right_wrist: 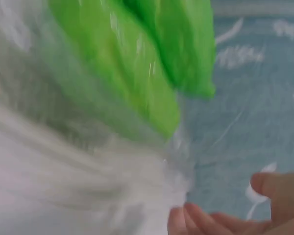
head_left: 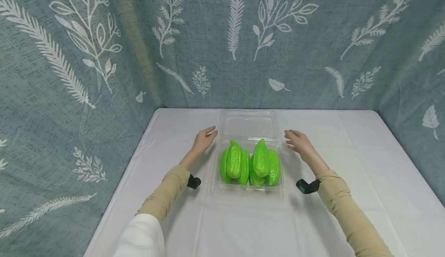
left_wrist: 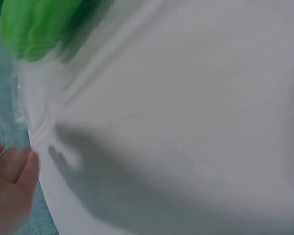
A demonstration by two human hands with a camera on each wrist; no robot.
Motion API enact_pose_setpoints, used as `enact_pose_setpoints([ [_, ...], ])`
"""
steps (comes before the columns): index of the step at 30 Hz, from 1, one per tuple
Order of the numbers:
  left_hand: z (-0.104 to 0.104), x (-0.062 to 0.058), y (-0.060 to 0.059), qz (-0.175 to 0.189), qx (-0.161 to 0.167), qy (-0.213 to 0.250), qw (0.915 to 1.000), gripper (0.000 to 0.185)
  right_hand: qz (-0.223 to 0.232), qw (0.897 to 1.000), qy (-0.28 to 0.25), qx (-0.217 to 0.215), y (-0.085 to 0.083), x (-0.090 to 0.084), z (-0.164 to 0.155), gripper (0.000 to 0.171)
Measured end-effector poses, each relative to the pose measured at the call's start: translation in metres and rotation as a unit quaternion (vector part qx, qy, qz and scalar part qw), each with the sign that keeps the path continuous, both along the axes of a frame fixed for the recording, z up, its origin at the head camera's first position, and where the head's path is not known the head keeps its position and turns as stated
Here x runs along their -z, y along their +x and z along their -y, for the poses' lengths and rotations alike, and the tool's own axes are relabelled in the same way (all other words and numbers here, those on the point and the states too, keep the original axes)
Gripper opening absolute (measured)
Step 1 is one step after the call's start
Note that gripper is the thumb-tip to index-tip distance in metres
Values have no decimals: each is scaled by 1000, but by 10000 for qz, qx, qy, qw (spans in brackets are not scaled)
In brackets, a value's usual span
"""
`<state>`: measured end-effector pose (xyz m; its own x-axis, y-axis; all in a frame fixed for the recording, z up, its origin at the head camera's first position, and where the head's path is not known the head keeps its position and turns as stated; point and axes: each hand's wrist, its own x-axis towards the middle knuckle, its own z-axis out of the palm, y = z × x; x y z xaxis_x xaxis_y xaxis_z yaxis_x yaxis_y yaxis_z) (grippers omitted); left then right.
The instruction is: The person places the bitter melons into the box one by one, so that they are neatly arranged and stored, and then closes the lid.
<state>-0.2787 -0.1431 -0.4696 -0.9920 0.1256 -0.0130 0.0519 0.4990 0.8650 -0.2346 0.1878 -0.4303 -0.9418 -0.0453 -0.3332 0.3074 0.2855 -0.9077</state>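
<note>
Several bright green, long ridged peppers [head_left: 260, 160] lie in two piles side by side in a clear plastic clamshell box [head_left: 216, 164]. Its lid [head_left: 248, 126] is folded back flat behind the base. To the left of the box, near the hinge, my left hand [head_left: 204, 139] hovers with relaxed fingers and holds nothing. My right hand [head_left: 299, 142] is on the opposite side at about the same depth, fingers loosely bent toward the lid, also holding nothing. In the right wrist view, the thumb and fingers of that hand [right_wrist: 279, 210] stand apart below the green peppers [right_wrist: 132, 73].
A white cloth [head_left: 243, 230] covers the table, with the box near its middle. Blue-green curtains [head_left: 215, 75] with white leaf prints hang behind and along both sides. Small black wrist cameras [head_left: 307, 186] stick out inward from both wrists.
</note>
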Motion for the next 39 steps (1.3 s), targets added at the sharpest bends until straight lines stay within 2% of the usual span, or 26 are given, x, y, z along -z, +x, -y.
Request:
enact_pose_setpoints([
  [3,-1,-4,-9,527,57,139,9985,50,569,9945,-842,-251,-13,7,-4,65],
  [6,-3,-5,-16,884,124,313,9955,51,1067,9799,-1673,-187,-23,13,-4,62],
  [8,-4,-4,-17,972,235,474,9939,51,1270,9703,-2053,-124,-28,16,-4,61],
  [11,7,42,-54,1088,325,797,9903,60,1416,9623,-2315,-177,-31,21,-4,59],
  [15,26,118,-115,1224,432,1220,9840,70,1420,9594,-2422,-259,-33,25,-4,58],
  [17,27,133,-127,1220,459,1193,9843,65,1425,9585,-2463,-158,-33,27,-3,57],
  [20,24,139,-134,1174,503,1051,9862,57,1450,9569,-2515,42,-33,28,-2,56],
  [21,22,137,-132,1203,478,1028,9862,55,1446,9572,-2506,80,-33,28,-2,56],
  [23,19,133,-128,1015,374,1078,9883,52,1416,9560,-2568,130,-34,28,-2,56],
  [25,15,122,-118,683,292,1306,9886,48,1320,9552,-2647,119,-33,26,-2,56],
  [26,13,107,-107,617,250,1417,9877,47,1231,9560,-2663,82,-33,25,-3,56],
  [27,12,101,-102,454,230,1494,9875,46,1141,9573,-2654,50,-31,23,-3,56],
  [30,1,47,-60,45,19,1532,9882,40,870,9591,-2694,-18,-29,21,-7,55],
  [32,-4,15,-34,-27,-75,1554,9878,36,684,9618,-2648,-74,-27,21,-10,56],
  [33,-5,10,-27,-183,-68,1608,9868,34,611,9632,-2616,-83,-26,21,-11,58],
  [34,-8,-5,-14,-219,-94,1710,9850,32,535,9645,-2585,-114,-25,21,-12,60],
  [39,-1,-4,2,-540,173,2117,9757,22,250,9775,-2088,-150,-13,20,-14,71],
])
